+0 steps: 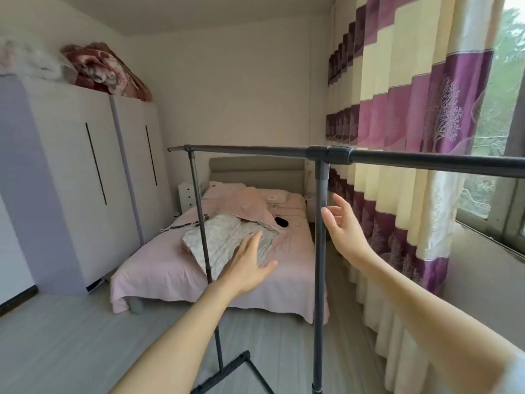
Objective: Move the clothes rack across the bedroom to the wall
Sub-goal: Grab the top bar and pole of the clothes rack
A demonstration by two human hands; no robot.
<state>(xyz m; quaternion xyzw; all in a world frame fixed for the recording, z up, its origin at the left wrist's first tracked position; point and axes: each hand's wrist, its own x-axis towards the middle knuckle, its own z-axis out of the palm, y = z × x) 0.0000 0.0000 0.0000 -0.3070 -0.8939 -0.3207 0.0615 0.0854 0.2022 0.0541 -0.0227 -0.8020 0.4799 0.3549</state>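
The clothes rack [321,211] stands bare between the person and the bed [176,268], its top rail running across at chest height and its near foot on the floor [71,336]. Both hands are spread open and hold nothing: the left hand [247,268] reaches near the far upright, the right hand [342,223] hovers just beside the near upright, not touching. It looks light and hollow (thin dark tubing, plastic joints), stiff enough to lift but likely to wobble at those joints. A grip on each upright, below the rail, should carry it steadily toward the wall.
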